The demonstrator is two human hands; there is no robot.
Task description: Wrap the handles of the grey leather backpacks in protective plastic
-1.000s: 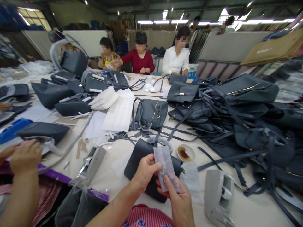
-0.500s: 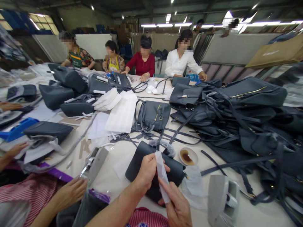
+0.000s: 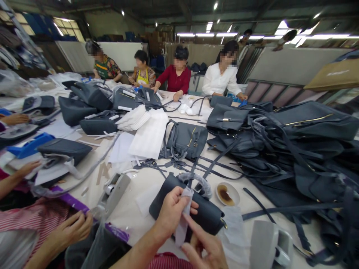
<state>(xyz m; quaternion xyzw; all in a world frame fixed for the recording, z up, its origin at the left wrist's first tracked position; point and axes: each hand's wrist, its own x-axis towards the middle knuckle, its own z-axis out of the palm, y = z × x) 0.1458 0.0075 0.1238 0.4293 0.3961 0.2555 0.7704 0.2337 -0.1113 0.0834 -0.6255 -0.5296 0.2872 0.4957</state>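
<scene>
A dark blue-grey handbag [image 3: 209, 211] lies in front of me, its handle [image 3: 206, 185] wrapped in clear plastic. Over it, my left hand [image 3: 172, 209] pinches the upper part of a folded strip of white tissue paper [image 3: 182, 228]. My right hand [image 3: 204, 243] is at the strip's lower right edge, index finger stretched along it and thumb near its bottom end; its other fingers are curled and partly hidden. Whether a strap lies inside the fold is hidden.
A small dish of brown liquid [image 3: 226, 194] sits right of the handbag. Grey tape dispensers [image 3: 265, 244] stand on both sides. Bags and straps [image 3: 308, 130] pile up at right; white sheets [image 3: 148, 132] lie ahead. A co-worker's hand [image 3: 74, 226] holds purple plastic at left.
The paper strip now slants the other way, its lower end shifted left. My right index finger has straightened along it. The co-worker's hand at left has moved from the tape dispenser to purple plastic.
</scene>
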